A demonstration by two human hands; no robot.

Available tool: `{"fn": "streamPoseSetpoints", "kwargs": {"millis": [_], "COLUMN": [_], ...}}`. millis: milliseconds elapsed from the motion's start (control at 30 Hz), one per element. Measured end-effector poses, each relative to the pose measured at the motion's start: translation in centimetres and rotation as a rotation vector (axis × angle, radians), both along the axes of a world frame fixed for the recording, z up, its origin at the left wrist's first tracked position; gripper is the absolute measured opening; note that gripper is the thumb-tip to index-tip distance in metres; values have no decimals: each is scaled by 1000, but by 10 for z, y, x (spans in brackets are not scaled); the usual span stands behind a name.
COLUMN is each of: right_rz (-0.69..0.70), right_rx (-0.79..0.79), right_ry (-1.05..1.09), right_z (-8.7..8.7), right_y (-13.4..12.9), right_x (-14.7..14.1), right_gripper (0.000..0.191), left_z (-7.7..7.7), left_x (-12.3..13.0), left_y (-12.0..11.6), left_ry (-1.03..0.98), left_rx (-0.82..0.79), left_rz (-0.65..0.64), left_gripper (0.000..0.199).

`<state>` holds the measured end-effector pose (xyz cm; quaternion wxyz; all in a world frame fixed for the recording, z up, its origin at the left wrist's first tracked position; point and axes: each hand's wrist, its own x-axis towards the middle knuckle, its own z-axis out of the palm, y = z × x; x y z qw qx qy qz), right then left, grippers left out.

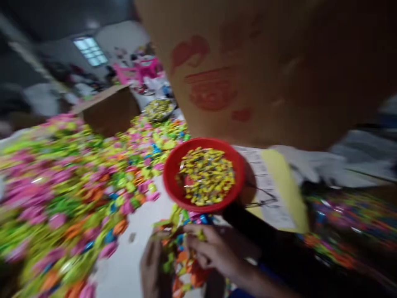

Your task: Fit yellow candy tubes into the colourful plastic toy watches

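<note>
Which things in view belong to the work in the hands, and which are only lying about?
Work: left hand, right hand, bright pieces they hold, red bowl of yellow pieces, big multicoloured heap.
Lying about: cardboard box, printed paper sheet, pink stool.

Dim room, pale light from a ceiling window (91, 51) at upper left, heavy motion blur smearing the edges
</note>
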<state>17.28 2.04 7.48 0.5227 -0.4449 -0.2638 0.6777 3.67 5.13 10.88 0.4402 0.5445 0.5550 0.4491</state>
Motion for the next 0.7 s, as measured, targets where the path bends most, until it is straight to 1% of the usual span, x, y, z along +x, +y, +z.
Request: {"fn": "streamPoseSetpoints", "kwargs": {"millis": [67,100,167,200,333,400,567,700], "right_rz": [73,62,58,70,152,164,151,106], "right_rx": [-15,-60,-124,-134,-84,-77,-109,-140], "right_ry": [50,92,120,128,153,177,220,151], "right_z": [6,9,16,20,27,27,29,29], "right_y": [-2,-2,-3,-3,-3,-1,4,5], "right_x": [2,2,3,3,1,1,2,3], "right_gripper": [96,103,98,94,74,72,82,100], "left_z": [-10,-15,-24,-27,-33,-35,-39,-39], "left_x": [-7,-11,-19,-23,-33,-37,-44,-46], "left_y": [4,6,7,6,-2,-2,3,5], "left_ry": [-60,-93,-153,-183,-331,-369,-318,-203], "left_rx": [-5,-7,-11,-15,-20,0,67,119], "left_rz": [22,25,23,20,-15,-51,-134,-222], "left_gripper": [41,48,56,56,40,34,26,21]}}
